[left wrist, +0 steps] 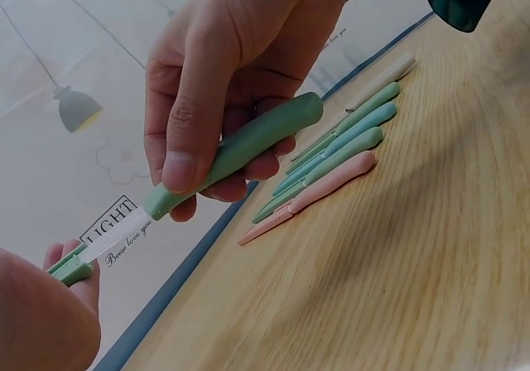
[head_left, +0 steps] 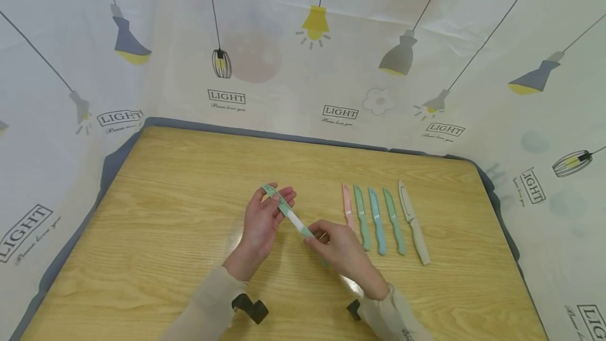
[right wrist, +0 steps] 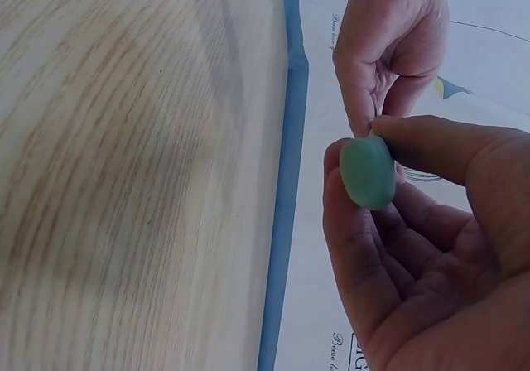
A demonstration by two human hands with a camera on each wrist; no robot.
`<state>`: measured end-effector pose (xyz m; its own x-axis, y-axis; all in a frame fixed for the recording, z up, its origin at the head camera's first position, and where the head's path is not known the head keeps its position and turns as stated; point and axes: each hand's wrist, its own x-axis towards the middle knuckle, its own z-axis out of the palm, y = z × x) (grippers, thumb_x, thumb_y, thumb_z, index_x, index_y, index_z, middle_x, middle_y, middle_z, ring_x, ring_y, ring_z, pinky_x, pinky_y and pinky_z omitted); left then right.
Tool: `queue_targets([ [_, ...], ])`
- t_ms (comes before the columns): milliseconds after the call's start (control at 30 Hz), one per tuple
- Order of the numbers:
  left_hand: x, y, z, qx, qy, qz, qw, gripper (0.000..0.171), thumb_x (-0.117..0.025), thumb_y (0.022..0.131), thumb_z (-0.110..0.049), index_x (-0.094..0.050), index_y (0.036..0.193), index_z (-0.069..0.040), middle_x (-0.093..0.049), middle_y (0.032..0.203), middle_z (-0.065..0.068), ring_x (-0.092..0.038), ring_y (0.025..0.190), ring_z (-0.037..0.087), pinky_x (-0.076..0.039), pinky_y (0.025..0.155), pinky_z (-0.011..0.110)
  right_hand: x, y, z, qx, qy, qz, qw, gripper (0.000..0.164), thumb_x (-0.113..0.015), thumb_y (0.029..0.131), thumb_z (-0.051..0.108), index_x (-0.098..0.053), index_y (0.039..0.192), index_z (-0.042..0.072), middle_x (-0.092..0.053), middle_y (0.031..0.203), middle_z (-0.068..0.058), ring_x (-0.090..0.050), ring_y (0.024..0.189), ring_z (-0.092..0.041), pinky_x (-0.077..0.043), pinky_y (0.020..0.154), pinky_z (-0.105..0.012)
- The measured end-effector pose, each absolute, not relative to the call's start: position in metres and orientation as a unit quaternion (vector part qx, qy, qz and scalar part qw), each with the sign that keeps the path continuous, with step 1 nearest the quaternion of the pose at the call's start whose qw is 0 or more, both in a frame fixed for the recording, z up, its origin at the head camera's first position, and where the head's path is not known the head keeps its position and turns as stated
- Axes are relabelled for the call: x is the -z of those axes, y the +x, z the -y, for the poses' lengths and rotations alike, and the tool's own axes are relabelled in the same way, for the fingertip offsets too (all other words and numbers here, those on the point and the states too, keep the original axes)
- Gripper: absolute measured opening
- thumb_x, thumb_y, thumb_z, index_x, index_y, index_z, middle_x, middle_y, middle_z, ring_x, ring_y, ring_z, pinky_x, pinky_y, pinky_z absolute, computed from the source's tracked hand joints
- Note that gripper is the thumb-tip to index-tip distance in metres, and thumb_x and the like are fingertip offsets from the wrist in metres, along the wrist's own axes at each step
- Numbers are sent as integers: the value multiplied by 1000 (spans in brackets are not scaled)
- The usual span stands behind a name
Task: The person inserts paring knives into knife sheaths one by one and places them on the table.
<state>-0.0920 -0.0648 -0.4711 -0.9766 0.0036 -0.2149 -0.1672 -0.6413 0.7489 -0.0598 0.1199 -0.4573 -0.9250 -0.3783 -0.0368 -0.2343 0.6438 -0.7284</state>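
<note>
A small knife with a green handle (left wrist: 265,135) is held up over the table, tilted between the two hands. My right hand (head_left: 343,249) grips its handle, thumb along one side and fingers curled beneath. My left hand (head_left: 259,228) pinches the green blade sheath (head_left: 284,207) near the tip end, with some fingers spread behind it. Between sheath and handle a stretch of white blade (head_left: 296,221) shows, so the blade is partly out of the cover. The rounded handle end (right wrist: 368,174) faces the right wrist camera.
Right of the hands, sheathed knives lie in a row: a pink knife (head_left: 347,202), a green knife (head_left: 362,220), a blue knife (head_left: 377,225), another green knife (head_left: 395,225) and a longer cream knife (head_left: 416,230). Lamp-printed cloth (head_left: 284,109) walls the wooden table (head_left: 165,214).
</note>
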Motion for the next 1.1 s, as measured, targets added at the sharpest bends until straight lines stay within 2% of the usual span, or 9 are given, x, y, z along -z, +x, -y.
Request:
queue_targets([
  [233,470,-89,61,-894,-86,-437,54,30,-38,102,0,-35,133,-1,-52,127,24,-57,117,32,-49,98,34,457,-61,-119,387,-165,-903,91,17,-68,90,26,-71,101,13,-68,84,10,-62,71,-2,-54,58,-20],
  [1100,468,-83,50,-898,-84,-428,61,30,-39,103,-2,-35,133,-1,-55,126,25,-56,118,33,-48,99,36,453,-66,-115,393,-165,-902,67,15,-68,89,23,-70,100,13,-66,81,11,-59,68,-2,-53,56,-21],
])
